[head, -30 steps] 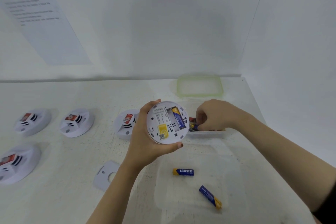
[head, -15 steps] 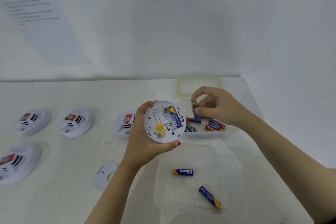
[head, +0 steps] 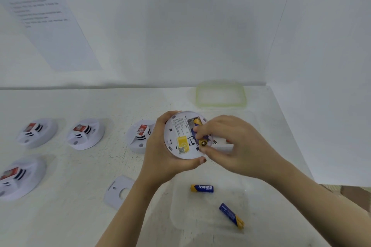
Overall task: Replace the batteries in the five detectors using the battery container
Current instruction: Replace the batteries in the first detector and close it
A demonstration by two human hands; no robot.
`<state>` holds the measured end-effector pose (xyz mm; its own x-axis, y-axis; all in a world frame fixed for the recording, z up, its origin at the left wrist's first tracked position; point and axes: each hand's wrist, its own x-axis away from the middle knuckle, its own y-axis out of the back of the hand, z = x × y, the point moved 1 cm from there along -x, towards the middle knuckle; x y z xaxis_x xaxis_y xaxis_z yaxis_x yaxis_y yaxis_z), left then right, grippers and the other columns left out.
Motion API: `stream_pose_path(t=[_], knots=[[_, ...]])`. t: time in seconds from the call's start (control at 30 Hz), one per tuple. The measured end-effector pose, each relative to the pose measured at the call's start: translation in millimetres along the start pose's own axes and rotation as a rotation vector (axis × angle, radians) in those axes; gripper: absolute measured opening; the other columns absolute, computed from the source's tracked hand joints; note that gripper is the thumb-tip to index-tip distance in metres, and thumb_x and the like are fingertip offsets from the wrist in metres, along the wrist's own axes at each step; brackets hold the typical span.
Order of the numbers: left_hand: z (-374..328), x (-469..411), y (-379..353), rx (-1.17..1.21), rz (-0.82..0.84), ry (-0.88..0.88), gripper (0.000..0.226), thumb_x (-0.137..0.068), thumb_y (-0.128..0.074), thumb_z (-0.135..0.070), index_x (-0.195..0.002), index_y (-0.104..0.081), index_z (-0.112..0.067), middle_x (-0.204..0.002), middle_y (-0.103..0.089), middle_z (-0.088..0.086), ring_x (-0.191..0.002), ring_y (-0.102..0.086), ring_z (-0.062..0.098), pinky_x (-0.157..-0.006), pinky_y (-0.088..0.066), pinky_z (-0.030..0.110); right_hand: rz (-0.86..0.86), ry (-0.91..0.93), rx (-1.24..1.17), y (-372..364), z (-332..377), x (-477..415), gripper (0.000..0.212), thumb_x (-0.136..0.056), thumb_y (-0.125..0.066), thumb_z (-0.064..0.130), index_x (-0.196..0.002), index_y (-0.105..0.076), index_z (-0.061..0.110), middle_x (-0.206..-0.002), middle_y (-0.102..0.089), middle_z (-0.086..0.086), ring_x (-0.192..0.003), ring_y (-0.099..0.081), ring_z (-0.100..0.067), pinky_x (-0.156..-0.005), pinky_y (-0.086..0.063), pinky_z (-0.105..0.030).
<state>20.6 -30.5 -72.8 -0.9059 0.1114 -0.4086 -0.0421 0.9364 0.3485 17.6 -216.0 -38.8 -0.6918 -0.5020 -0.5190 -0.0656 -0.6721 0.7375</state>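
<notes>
Detector (head: 181, 136) held back-side up, with a battery (head: 202, 142) at its open bay.
Left hand (head: 164, 158) grips the detector's rim above the table (head: 80, 216). Right hand (head: 234, 146) was lifting the battery over the container (head: 223, 147) half a second ago and now pinches it against the bay. Nearer, two loose batteries (head: 201, 188) lie in a clear tray (head: 176, 216).
</notes>
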Motion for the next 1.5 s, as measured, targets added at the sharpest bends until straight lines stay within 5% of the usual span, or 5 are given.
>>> stream_pose_path(t=[0.2, 0.3, 0.5, 1.27, 1.5], knots=[[-4.5, 12.9, 8.7, 0.011, -0.024, -0.006, 0.09, -0.046, -0.084, -0.039, -0.123, -0.039, -0.03, -0.117, -0.054, -0.03, -0.111, -0.056, 0.0, -0.084, -0.047, 0.01, -0.037, -0.052, -0.094, -11.4, 7.4, 6.0, 0.021, -0.084, -0.062, 0.035, -0.102, -0.07, 0.029, -0.127, -0.059, 0.009, -0.118, -0.048, -0.003, -0.096, -0.041, -0.023], [-8.2, 20.1, 14.9, 0.03, -0.019, -0.02, 0.092, -0.046, -0.084, -0.039, -0.125, -0.039, -0.025, -0.119, -0.053, -0.028, -0.114, -0.056, 0.003, -0.084, -0.05, 0.014, 0.024, -0.255, -0.304, -15.8, 14.7, 6.6, 0.046, -0.082, -0.062, 0.044, -0.126, -0.051, 0.046, -0.144, -0.041, 0.014, -0.131, -0.038, -0.001, -0.104, -0.038, -0.021], [-15.9, 32.4, 37.0, 0.017, -0.015, -0.05, 0.094, -0.047, -0.084, -0.04, -0.128, -0.037, -0.028, -0.123, -0.052, -0.021, -0.117, -0.055, 0.009, -0.086, -0.052, 0.018, 0.136, -0.497, -0.831, -23.9, 41.8, -0.7, 0.071, -0.082, -0.067, 0.023, -0.142, -0.032, 0.038, -0.12, -0.062, 0.011, -0.104, -0.065, -0.012, -0.084, -0.056, -0.032], [11.1, 89.3, 170.7, -0.053, 0.027, 0.049, 0.087, -0.045, -0.085, -0.037, -0.121, -0.042, -0.036, -0.116, -0.057, -0.028, -0.106, -0.059, -0.005, -0.076, -0.047, 0.004, 0.077, -0.576, -0.955, -134.8, 136.4, -40.4, 0.06, -0.086, -0.064, 0.005, -0.135, -0.045, 0.032, -0.118, -0.066, 0.003, -0.096, -0.069, -0.02, -0.083, -0.056, -0.033], [35.1, 103.4, 192.2, -0.1, 0.066, 0.032, 0.085, -0.048, -0.088, -0.035, -0.122, -0.046, -0.036, -0.113, -0.062, -0.017, -0.102, -0.062, 0.008, -0.078, -0.051, 0.014, 0.045, -0.639, -0.892, -167.7, 153.2, -38.5, 0.058, -0.087, -0.062, -0.001, -0.134, -0.048, 0.029, -0.115, -0.068, 0.003, -0.1, -0.067, -0.017, -0.082, -0.056, -0.035]])
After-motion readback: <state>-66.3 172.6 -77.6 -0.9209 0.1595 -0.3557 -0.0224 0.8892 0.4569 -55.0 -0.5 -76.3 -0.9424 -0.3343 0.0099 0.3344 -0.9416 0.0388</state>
